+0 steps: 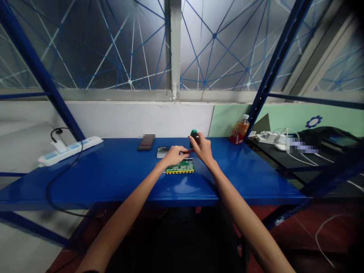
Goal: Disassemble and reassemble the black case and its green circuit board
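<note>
A green circuit board (180,167) with a row of yellow ports along its near edge lies on the blue table. My right hand (202,146) grips the green and black handle of a screwdriver (193,134), held upright just beyond the board's right side. Over the board's far left part is my left hand (176,154), its thumb and fingers drawn together near the screwdriver's lower end. Whatever is between those fingertips is too small to make out. Partly behind my left hand lies a flat grey metal cover (162,152).
On the blue table (113,178), a white power strip (71,151) with a black cable lies at left. A dark flat object (146,142), partly blurred, is at the back. A bottle of red drink (239,130) stands back right, near a blue post. White chargers and cables (271,137) cover the neighbouring black surface.
</note>
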Available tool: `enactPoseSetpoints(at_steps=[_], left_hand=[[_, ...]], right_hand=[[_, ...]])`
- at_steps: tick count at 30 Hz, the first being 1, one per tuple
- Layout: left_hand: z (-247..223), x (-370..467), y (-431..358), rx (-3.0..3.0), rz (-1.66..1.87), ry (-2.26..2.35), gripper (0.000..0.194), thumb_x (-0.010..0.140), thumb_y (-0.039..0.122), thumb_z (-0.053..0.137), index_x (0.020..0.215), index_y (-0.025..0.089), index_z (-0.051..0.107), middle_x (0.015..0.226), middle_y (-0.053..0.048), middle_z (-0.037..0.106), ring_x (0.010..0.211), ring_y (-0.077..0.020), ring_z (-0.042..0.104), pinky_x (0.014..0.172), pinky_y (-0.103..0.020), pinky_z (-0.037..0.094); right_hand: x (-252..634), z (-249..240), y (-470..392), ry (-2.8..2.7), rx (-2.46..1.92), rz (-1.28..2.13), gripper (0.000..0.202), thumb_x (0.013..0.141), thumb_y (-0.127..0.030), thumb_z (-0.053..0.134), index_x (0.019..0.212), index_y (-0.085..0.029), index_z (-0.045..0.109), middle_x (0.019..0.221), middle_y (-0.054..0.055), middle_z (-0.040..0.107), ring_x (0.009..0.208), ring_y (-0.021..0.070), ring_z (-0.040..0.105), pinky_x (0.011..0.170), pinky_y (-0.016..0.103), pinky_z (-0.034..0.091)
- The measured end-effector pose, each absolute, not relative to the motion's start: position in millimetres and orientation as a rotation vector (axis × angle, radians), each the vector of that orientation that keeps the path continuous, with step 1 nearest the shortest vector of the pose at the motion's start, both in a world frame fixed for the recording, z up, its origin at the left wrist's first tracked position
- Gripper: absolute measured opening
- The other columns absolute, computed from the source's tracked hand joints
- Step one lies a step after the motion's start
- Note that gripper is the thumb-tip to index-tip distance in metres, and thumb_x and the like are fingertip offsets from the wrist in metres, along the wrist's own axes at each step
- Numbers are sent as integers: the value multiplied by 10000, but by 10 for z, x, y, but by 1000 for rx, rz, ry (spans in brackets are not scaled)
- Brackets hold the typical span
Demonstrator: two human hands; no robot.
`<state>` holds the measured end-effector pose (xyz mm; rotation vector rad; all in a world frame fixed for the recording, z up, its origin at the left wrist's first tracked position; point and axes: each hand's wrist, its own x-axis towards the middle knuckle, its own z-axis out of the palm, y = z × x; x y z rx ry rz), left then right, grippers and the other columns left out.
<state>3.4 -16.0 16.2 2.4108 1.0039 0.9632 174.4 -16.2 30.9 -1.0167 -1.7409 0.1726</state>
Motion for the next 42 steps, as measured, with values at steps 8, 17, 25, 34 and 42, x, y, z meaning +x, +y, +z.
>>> enactPoseSetpoints(at_steps=[8,17,25,34,42], left_hand=[[133,72,-153,2363,967,1049,239,848,218,568,965,168,771,955,-52,762,854,-199,691,781,-268,506],[66,54,-193,2233,1119,1123,233,831,274,587,838,152,785,851,-48,771,816,-209,707,775,-268,510],[-4,69,-174,2196,1055,1060,236,817,279,606,879,138,784,891,-69,768,901,-246,704,831,-296,510],[-24,61,-159,2197,1076,1130,229,806,288,625,853,135,789,865,-66,770,870,-249,712,804,-298,506],[-18,71,-181,2220,1051,1090,233,811,312,634,893,156,787,891,-58,769,858,-225,705,797,-293,507]], right_hand=[[1691,295,-177,-1765,-967,176,363,918,-528,464,1033,-190,527,597,-12,609,493,133,556,523,218,362],[1671,270,-153,-1748,-1002,178,351,794,-554,624,797,-204,589,634,-12,631,571,126,575,584,227,391],[1704,284,-186,-1785,-1060,167,386,832,-545,568,679,-190,584,628,-10,618,558,112,537,570,232,352],[1679,219,-168,-1765,-1110,111,450,775,-608,604,620,-186,572,580,-14,591,537,104,495,539,225,300],[1685,187,-125,-1778,-1191,68,397,775,-564,611,657,-185,633,571,0,595,535,118,500,516,232,269]])
